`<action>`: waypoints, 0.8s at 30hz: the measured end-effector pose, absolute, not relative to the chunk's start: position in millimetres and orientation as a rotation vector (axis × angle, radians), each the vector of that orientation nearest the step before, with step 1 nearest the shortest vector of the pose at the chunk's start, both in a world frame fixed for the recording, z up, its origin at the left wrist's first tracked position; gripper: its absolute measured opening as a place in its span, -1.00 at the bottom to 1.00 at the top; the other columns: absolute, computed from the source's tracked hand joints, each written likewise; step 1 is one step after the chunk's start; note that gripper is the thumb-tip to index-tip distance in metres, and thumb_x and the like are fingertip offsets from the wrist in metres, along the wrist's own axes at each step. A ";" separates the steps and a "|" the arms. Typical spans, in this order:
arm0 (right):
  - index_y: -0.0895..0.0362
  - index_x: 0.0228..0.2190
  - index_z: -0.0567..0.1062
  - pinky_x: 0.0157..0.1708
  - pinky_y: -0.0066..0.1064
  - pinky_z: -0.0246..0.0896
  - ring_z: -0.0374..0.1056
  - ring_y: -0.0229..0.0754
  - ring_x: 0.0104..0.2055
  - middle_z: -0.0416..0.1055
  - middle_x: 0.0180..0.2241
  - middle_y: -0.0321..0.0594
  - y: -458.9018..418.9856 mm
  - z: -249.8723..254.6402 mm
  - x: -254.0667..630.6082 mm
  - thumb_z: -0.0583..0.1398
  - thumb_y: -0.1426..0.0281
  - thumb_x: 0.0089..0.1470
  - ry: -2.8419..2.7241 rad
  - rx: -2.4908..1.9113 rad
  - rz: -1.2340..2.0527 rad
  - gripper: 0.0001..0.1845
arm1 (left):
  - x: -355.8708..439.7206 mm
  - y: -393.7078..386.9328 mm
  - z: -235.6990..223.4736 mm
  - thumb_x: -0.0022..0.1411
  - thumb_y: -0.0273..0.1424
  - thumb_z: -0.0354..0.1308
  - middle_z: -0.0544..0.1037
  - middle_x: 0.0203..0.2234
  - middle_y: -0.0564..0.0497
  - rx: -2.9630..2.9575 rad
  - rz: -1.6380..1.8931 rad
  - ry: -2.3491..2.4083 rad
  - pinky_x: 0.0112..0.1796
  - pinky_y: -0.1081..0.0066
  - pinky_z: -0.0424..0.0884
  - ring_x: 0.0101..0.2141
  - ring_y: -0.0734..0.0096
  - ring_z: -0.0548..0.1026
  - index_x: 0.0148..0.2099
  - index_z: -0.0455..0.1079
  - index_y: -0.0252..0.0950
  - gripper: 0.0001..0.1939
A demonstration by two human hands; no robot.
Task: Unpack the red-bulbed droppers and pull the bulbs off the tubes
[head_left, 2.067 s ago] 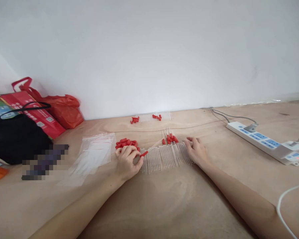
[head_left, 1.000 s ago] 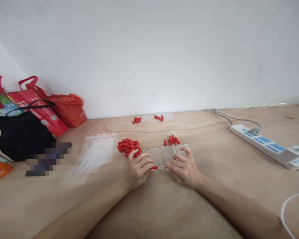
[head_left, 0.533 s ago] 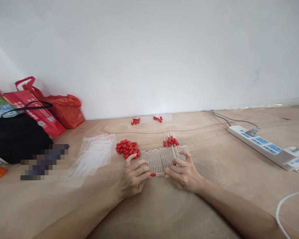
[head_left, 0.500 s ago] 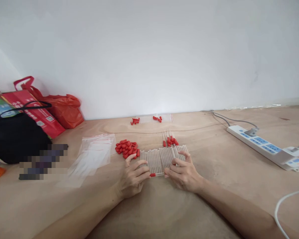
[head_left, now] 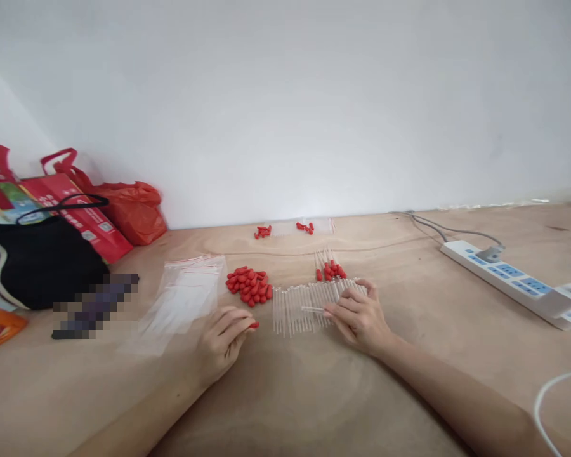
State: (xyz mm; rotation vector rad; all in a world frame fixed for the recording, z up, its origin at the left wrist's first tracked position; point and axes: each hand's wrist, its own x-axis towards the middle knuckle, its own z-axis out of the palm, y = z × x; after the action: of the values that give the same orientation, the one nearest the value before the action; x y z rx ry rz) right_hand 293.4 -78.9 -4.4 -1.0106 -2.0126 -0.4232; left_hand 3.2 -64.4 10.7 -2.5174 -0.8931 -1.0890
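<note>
My left hand (head_left: 223,339) pinches a small red rubber dropper bulb (head_left: 254,325), whose tip sticks out past the fingers. In my right hand (head_left: 359,317) is a clear dropper tube (head_left: 313,309), its end pointing left above a row of similar clear tubes (head_left: 290,311) laid side by side on the table. The right fingers cover part of that row. A pile of red bulbs (head_left: 249,284) lies beyond my left hand, touching or close to the row's left end. Behind the row lie several droppers with red bulbs fitted (head_left: 330,270), thin tips pointing away.
Clear zip bags (head_left: 185,298) lie left of the bulb pile. Bagged droppers (head_left: 285,228) rest by the wall. Shopping bags (head_left: 128,212) and a black bag (head_left: 47,263) stand at left. A power strip (head_left: 509,279) with cables lies on the right of the wooden table (head_left: 285,406).
My hands have moved apart: the left went left with the red bulb, the right kept a clear tube over the row. Earlier bulb and tube were end to end between them. The view shifted slightly.
</note>
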 end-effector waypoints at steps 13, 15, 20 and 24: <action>0.09 -0.33 0.46 -0.16 -0.23 -0.20 0.22 -0.21 -0.36 0.39 -0.52 -0.27 -62.7 -13.4 276.6 0.05 0.48 -0.01 -1.956 -1.380 -0.568 -0.78 | 1.8 13.1 43.0 0.00 -0.30 0.04 0.41 -0.48 0.04 -2.313 -1.049 -1.808 -0.42 0.44 0.33 -0.50 0.45 0.36 -0.25 0.28 -0.29 -0.76; 0.09 -0.33 0.46 -0.17 -0.22 -0.21 0.21 -0.21 -0.36 0.38 -0.52 -0.25 -63.1 -13.1 273.8 0.04 0.47 0.00 -1.975 -1.410 -0.554 -0.77 | 2.3 22.5 47.2 -0.03 -0.28 0.06 0.43 -0.50 0.05 -2.344 -0.929 -1.904 -0.43 0.44 0.30 -0.51 0.43 0.36 -0.34 0.29 -0.28 -0.80; 0.11 -0.31 0.45 -0.16 -0.20 -0.22 0.21 -0.17 -0.32 0.38 -0.49 -0.23 -66.6 -12.1 270.3 0.05 0.33 0.03 -2.042 -1.415 -0.490 -0.77 | -1.8 35.0 46.7 -0.05 -0.21 0.08 0.47 -0.53 0.04 -2.402 -0.784 -2.029 -0.44 0.45 0.27 -0.50 0.41 0.37 -0.42 0.33 -0.28 -0.77; 0.13 -0.31 0.44 -0.16 -0.18 -0.21 0.20 -0.13 -0.31 0.39 -0.48 -0.21 -69.6 -9.1 270.0 0.08 0.11 -0.04 -2.083 -1.390 -0.430 -0.62 | -5.7 37.9 45.7 -0.01 -0.14 0.05 0.45 -0.55 0.04 -2.398 -0.765 -2.024 -0.44 0.44 0.26 -0.51 0.40 0.35 -0.42 0.36 -0.27 -0.71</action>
State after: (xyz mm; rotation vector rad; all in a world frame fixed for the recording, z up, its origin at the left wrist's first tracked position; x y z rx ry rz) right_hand 270.0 -69.6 -9.1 -1.3905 -2.0828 -0.4300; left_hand -5.7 37.9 45.7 -2.3981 -2.0240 -0.7653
